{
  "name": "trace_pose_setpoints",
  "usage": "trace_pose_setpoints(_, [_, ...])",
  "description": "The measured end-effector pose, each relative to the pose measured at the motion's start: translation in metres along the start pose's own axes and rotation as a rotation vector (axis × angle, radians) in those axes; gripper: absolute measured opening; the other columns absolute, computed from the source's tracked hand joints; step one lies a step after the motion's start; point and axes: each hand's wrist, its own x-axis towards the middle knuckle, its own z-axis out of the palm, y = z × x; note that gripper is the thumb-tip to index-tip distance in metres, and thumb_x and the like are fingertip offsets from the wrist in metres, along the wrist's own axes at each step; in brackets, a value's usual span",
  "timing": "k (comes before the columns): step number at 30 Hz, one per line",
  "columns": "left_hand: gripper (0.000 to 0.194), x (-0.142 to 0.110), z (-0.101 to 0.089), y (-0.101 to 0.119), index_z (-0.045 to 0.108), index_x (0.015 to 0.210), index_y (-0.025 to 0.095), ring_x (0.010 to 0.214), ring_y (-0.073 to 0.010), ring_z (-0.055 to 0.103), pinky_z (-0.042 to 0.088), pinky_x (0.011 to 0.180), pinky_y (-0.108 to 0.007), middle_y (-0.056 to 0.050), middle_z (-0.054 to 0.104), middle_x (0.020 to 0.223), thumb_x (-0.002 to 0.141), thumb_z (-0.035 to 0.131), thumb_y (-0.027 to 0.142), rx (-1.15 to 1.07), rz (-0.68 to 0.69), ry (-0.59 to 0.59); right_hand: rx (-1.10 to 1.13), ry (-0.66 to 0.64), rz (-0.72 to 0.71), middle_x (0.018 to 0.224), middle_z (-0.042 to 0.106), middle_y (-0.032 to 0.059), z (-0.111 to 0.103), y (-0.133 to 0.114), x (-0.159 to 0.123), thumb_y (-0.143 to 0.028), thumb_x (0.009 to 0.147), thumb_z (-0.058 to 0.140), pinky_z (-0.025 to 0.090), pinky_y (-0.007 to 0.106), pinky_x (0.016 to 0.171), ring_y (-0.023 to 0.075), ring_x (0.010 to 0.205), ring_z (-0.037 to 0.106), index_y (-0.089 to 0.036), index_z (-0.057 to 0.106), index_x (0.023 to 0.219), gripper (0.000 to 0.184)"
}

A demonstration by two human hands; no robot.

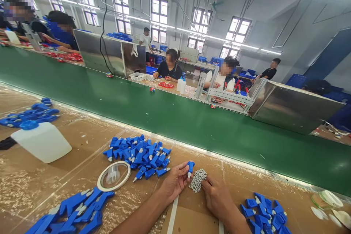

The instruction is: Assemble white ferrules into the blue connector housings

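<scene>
Lots of bits are left in the gray pile (197,181); just left of it, the left hand (176,180) pinches a blue piece (191,166), and I can't tell if the right hand (218,194), at the pile's right edge, grips any.

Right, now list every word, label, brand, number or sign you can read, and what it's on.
None: no text can be read anywhere in this picture.
Small blue plastic part in the left hand: too small to tell any marking.
Heap of tiny grey pieces: too small to tell.
Large white plastic bottle with a blue cap: no lettering visible.
Small white bottles beyond the green belt: too small to tell.
</scene>
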Motion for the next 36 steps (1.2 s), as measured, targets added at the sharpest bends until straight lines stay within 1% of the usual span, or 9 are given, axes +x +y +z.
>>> trace_pose_setpoints(5, [0.022, -0.002, -0.001, 0.000, 0.071, 0.090, 0.009, 0.058, -0.0081, 0.062, 0.051, 0.052, -0.015, -0.001, 0.064, 0.069, 0.071, 0.080, 0.009, 0.019, -0.002, -0.025, 0.015, 0.018, 0.034, 0.087, 0.068, 0.0135, 0.007, -0.004, 0.005, 0.000, 0.078, 0.052, 0.043, 0.030, 0.060, 0.0253, 0.077, 0.063, -0.015, 0.064, 0.083, 0.020])
trace_pose_setpoints(8, [0.024, -0.003, -0.003, 0.000, 0.071, 0.090, 0.011, 0.058, -0.0080, 0.062, 0.051, 0.053, -0.015, -0.001, 0.065, 0.071, 0.069, 0.081, 0.008, 0.030, 0.004, -0.028, 0.106, 0.065, 0.115, 0.086, 0.069, 0.0116, -0.001, -0.009, -0.003, -0.005, 0.086, 0.048, 0.048, 0.031, 0.065, 0.0237, 0.077, 0.064, -0.016, 0.062, 0.085, 0.017])
trace_pose_setpoints(11, [0.026, -0.005, -0.003, -0.002, 0.072, 0.090, 0.012, 0.060, -0.0084, 0.062, 0.051, 0.053, -0.016, -0.001, 0.066, 0.073, 0.067, 0.084, 0.010, 0.054, 0.014, -0.036, 0.251, 0.085, 0.203, 0.079, 0.071, 0.0050, -0.013, -0.018, -0.023, -0.013, 0.093, 0.044, 0.052, 0.028, 0.064, 0.0185, 0.071, 0.067, -0.019, 0.059, 0.086, 0.018])
trace_pose_setpoints(14, [0.030, -0.010, 0.000, -0.007, 0.073, 0.090, 0.011, 0.060, -0.0080, 0.061, 0.050, 0.054, -0.015, -0.002, 0.067, 0.075, 0.064, 0.087, 0.016, 0.075, 0.000, -0.066, 0.700, 0.064, 0.363, 0.067, 0.071, 0.0017, -0.016, -0.027, -0.045, -0.031, 0.095, 0.049, 0.053, 0.024, 0.056, 0.0166, 0.060, 0.069, -0.019, 0.061, 0.081, 0.022])
trace_pose_setpoints(17, [0.037, -0.016, 0.005, -0.013, 0.075, 0.094, 0.011, 0.057, -0.0065, 0.059, 0.049, 0.053, -0.015, -0.003, 0.069, 0.077, 0.061, 0.089, 0.020, 0.102, -0.040, -0.082, 1.205, 0.062, 0.544, 0.066, 0.073, 0.0053, -0.014, -0.031, -0.058, -0.053, 0.081, 0.068, 0.054, 0.029, 0.057, 0.0199, 0.060, 0.070, -0.016, 0.064, 0.075, 0.037])
trace_pose_setpoints(21, [0.045, -0.022, 0.009, -0.018, 0.076, 0.098, 0.010, 0.056, -0.0066, 0.059, 0.048, 0.053, -0.015, -0.004, 0.069, 0.076, 0.058, 0.092, 0.023, 0.135, -0.068, -0.069, 1.427, 0.017, 0.604, 0.069, 0.073, 0.0056, -0.014, -0.029, -0.063, -0.052, 0.071, 0.081, 0.054, 0.027, 0.059, 0.0180, 0.063, 0.071, -0.015, 0.068, 0.078, 0.041])
trace_pose_setpoints(32, [0.046, -0.025, 0.010, -0.017, 0.077, 0.098, 0.011, 0.057, -0.0083, 0.059, 0.044, 0.051, -0.016, -0.005, 0.068, 0.075, 0.057, 0.092, 0.025, 0.197, -0.057, -0.092, 1.603, 0.040, 0.612, 0.070, 0.074, 0.0042, -0.012, -0.030, -0.066, -0.050, 0.068, 0.085, 0.052, 0.021, 0.056, 0.0151, 0.061, 0.072, -0.015, 0.069, 0.078, 0.040])
trace_pose_setpoints(34, [0.045, -0.025, 0.010, -0.018, 0.077, 0.099, 0.011, 0.057, -0.0082, 0.058, 0.044, 0.051, -0.016, -0.004, 0.067, 0.074, 0.058, 0.091, 0.025, 0.208, -0.053, -0.099, 1.525, 0.015, 0.612, 0.070, 0.073, 0.0042, -0.010, -0.029, -0.067, -0.052, 0.071, 0.081, 0.053, 0.024, 0.058, 0.0175, 0.063, 0.072, -0.016, 0.068, 0.079, 0.040])
trace_pose_setpoints(36, [0.044, -0.025, 0.009, -0.018, 0.077, 0.098, 0.012, 0.057, -0.0082, 0.058, 0.044, 0.052, -0.017, -0.005, 0.067, 0.075, 0.058, 0.091, 0.026, 0.219, -0.040, -0.102, 1.270, 0.023, 0.568, 0.071, 0.072, 0.0044, -0.006, -0.026, -0.069, -0.050, 0.082, 0.071, 0.054, 0.028, 0.060, 0.0199, 0.066, 0.071, -0.017, 0.066, 0.080, 0.033])
